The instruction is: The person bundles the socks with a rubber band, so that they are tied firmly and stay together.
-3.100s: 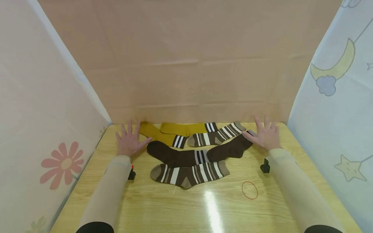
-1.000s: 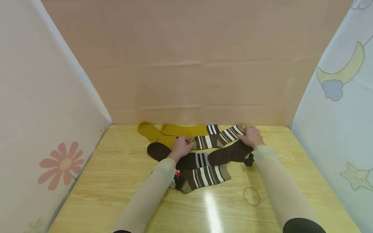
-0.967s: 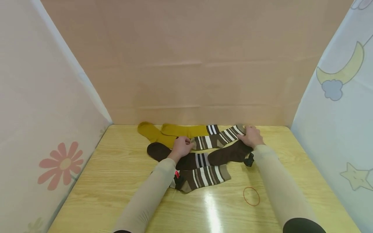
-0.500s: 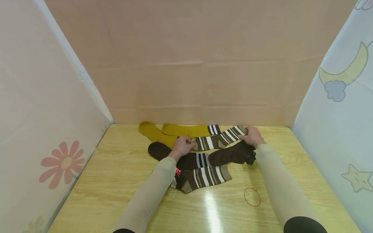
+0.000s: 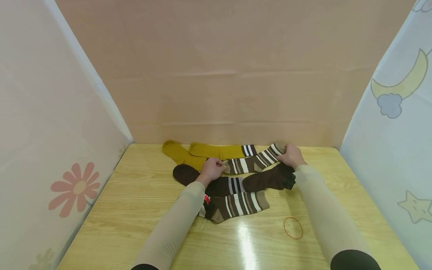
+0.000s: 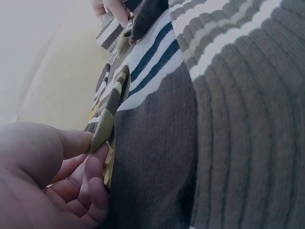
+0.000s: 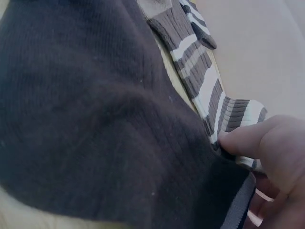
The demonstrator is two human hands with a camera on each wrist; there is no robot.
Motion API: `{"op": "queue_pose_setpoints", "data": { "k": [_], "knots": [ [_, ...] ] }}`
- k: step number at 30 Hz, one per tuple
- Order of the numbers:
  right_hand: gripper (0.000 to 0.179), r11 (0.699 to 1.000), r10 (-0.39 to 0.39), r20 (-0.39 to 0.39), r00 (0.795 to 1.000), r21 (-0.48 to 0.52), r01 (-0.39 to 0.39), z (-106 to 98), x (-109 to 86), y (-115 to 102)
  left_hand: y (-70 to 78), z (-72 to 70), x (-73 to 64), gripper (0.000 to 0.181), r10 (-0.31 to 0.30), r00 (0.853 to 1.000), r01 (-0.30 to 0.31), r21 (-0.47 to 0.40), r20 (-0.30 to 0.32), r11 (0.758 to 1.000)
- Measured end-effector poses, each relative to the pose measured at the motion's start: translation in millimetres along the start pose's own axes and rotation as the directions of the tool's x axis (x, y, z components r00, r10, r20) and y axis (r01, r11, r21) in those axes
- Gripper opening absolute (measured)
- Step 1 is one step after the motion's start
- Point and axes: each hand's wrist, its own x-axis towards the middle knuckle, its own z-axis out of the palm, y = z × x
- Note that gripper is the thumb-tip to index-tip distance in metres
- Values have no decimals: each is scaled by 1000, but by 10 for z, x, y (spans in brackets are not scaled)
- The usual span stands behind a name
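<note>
A brown striped sock [image 5: 248, 164] lies between my two hands in the head view. My left hand [image 5: 212, 168] pinches its tan toe end between thumb and fingers; the left wrist view shows that tan toe [image 6: 102, 131] in the grip. At the other end my right hand [image 5: 292, 155] grips the cuff, its thumb pressed on the stripes of the striped sock [image 7: 233, 117]. A dark brown sock [image 5: 266, 179] lies just below, its cuff close under my right hand. Another dark brown sock [image 5: 221, 186] passes under my left wrist.
Two mustard socks [image 5: 219, 150] [image 5: 179, 152] lie along the back of the wooden table [image 5: 128, 210]. A second striped sock [image 5: 239, 205] is in front, partly behind my left forearm. A thin red ring [image 5: 293, 228] lies front right. A beige backdrop [image 5: 229, 105] rises behind.
Both hands, earlier spread flat at the sides, have moved inward and taken hold of the striped sock's ends. In the last half second its cuff end rises slightly with my right hand.
</note>
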Motion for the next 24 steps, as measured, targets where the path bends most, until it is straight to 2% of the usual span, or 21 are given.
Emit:
{"op": "queue_pose_setpoints", "data": {
  "k": [3,9,13,19,24],
  "knots": [
    [64,999,-32,-63,997,16,33,4,-32,16,-11,-4,-3,20,-7,1000,7,-29,7,1000],
    [35,993,-48,-203,978,94,68,8,-58,49,-35,-33,-12,20,-36,999,38,-108,19,993],
    [31,987,-32,-208,978,148,64,-22,-42,37,-55,-64,-6,21,-52,998,55,-164,24,985],
    [52,982,4,-176,984,185,29,-123,-70,-43,-53,-118,10,21,-69,997,74,-256,29,964],
    [54,976,34,-158,987,216,0,-165,-92,-68,-35,-186,28,20,-72,996,83,-319,46,944]
  ]
}}
